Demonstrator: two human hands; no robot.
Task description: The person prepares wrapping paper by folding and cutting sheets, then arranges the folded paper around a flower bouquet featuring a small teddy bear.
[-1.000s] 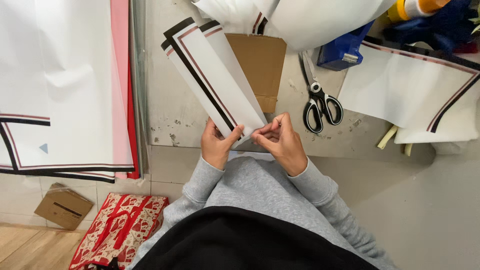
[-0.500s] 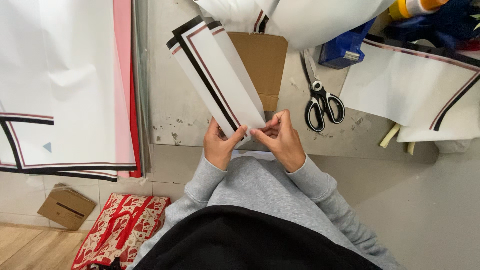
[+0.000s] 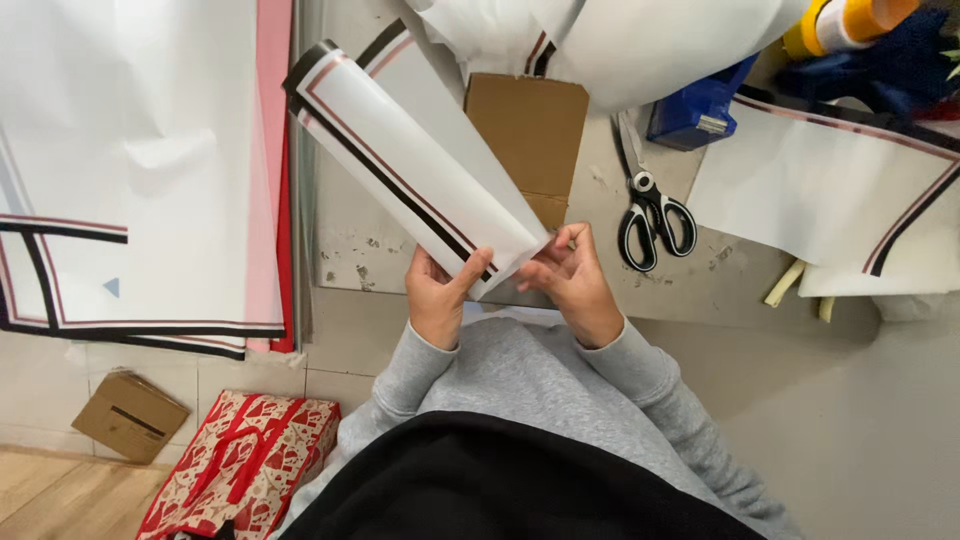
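Reaching up and to the left from between the two hands is a white sheet with black and red border stripes [image 3: 415, 165], curled over into a loose cone or roll whose narrow end sits at the fingers and whose wide end fans away above the left hand. The left hand [image 3: 440, 298] is closed on the near edge of that sheet, thumb pressed on top of the striped border and fingers hidden beneath. The right hand [image 3: 568, 282] is curled at the pointed tip of the same sheet, fingertips pinching it where the edges meet. Just beyond the right hand lies a flat brown cardboard piece [image 3: 530, 130] on the worn grey worktable [image 3: 720, 275], and a little to the right of that hand rest black-handled scissors [image 3: 655, 215], blades shut. Farther right, more white striped sheets [image 3: 830, 200] lie spread out, with a blue box [image 3: 700, 105] above them. Well to the left of the left hand hangs a large white sheet with a pink edge [image 3: 140, 170]; below it, on the floor, are a small cardboard box [image 3: 128, 415] and a red patterned bag [image 3: 245, 460].
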